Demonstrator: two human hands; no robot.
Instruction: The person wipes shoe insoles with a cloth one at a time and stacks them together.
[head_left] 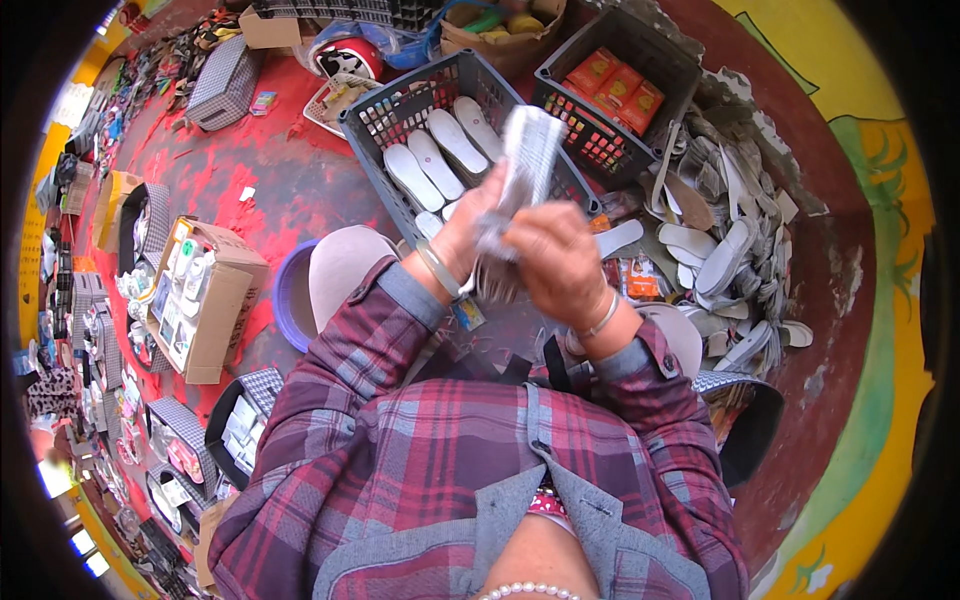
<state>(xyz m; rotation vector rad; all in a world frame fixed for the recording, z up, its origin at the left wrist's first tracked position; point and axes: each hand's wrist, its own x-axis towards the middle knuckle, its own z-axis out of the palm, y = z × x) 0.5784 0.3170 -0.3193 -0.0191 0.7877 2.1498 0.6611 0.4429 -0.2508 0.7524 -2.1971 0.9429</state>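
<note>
In front of my chest, both hands hold a sole-shaped piece (530,155), whitish with a grey pattern, blurred by motion. Grey fabric or yarn hangs from it below my fingers. My left hand (462,235) grips it from the left side, fingers wrapped round. My right hand (562,262) is closed on its lower part from the right. Just beyond the hands stands a dark grey plastic crate (368,140) with white shoe soles (455,140) lying in rows. To the right lies a heaped pile of grey and white soles (728,255) with grey fabric attached.
A second dark crate (556,60) holds orange boxes (615,90). To the left are a purple basin (292,295), an open cardboard box (225,310) of small goods and several checked fabric bins (225,85). A dark red and yellow painted wall (850,260) borders the right.
</note>
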